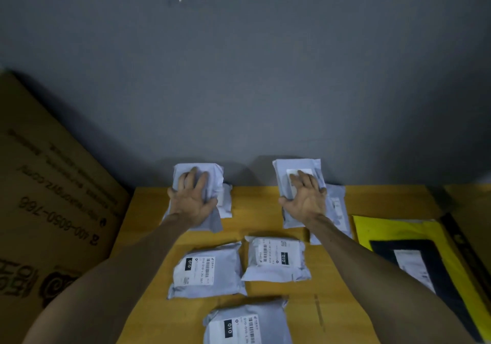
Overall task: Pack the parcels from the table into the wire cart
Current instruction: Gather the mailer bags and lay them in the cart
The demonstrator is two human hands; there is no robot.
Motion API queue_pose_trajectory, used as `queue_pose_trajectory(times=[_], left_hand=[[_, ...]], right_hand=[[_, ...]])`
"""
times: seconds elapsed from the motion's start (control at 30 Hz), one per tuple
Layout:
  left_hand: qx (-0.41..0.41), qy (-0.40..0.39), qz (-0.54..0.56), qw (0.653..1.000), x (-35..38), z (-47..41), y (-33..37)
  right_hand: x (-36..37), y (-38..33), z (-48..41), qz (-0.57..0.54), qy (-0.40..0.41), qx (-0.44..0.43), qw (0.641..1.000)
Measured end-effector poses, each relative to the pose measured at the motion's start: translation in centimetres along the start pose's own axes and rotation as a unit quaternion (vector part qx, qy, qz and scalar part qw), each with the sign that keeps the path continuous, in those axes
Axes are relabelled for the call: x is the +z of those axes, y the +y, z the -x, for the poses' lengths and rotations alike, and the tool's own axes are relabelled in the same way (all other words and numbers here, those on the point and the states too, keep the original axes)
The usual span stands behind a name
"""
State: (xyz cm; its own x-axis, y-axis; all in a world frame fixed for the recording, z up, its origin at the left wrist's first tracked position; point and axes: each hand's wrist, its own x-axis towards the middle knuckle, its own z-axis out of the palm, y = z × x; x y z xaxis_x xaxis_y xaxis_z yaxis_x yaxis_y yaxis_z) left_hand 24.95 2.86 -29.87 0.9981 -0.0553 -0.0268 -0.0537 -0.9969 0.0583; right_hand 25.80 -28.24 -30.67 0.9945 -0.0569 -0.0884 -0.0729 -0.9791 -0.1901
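Observation:
Several grey plastic parcels with white labels lie on a yellow-brown table (265, 210). My left hand (192, 200) grips a grey parcel (210, 178) at the far left of the table, its far end lifted. Under it lies another parcel (225, 202). My right hand (305, 197) grips a second grey parcel (289, 173) at the far middle, above a further parcel (337, 208). Closer to me lie three labelled parcels: one on the left (207, 272), one in the middle (276, 260), and one at the near edge (247, 325). No wire cart is in view.
A large printed cardboard box (53, 197) stands against the table's left side. A yellow and black mailer (414, 258) with a white label lies on the right. A grey wall (239, 77) rises right behind the table.

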Motion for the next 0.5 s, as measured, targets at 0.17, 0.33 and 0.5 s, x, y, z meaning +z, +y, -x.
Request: queue_pose_trajectory(times=[0.17,0.33,0.5], left_hand=[[0.020,0.008,-0.003,1.000,-3.4,1.5,2.4],[0.049,0.014,-0.008,0.999,-6.2,1.9,3.8],[0.111,0.048,0.011,0.993,-7.7,2.4,5.2]], right_hand=[[-2.9,0.7,2.9,-0.011,0.014,0.008,1.000],[-5.5,1.0,5.9,-0.031,0.055,0.039,0.997],[-7.6,1.3,10.6,-0.015,0.090,0.102,0.991]])
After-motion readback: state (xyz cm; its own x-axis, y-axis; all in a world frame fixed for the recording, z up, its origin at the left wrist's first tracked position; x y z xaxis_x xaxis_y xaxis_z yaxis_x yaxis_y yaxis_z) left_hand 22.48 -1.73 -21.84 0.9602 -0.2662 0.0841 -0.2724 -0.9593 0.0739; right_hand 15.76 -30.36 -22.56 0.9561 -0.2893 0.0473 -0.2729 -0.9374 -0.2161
